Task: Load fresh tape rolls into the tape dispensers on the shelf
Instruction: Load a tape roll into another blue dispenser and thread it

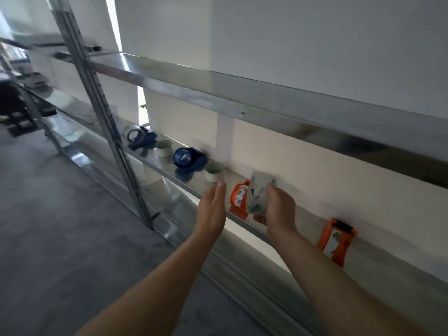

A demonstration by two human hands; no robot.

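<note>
wall: white; floor: grey; metal shelving: along wall; bright light: far left

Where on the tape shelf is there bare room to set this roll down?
Bare shelf between left orange dispenser and right orange dispenser, also right of that. Crowded leftward: white rolls and blue dispensers alternate closely.

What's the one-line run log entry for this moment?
right hand: holds tape roll | left hand: open | orange dispenser: on shelf behind roll
</note>
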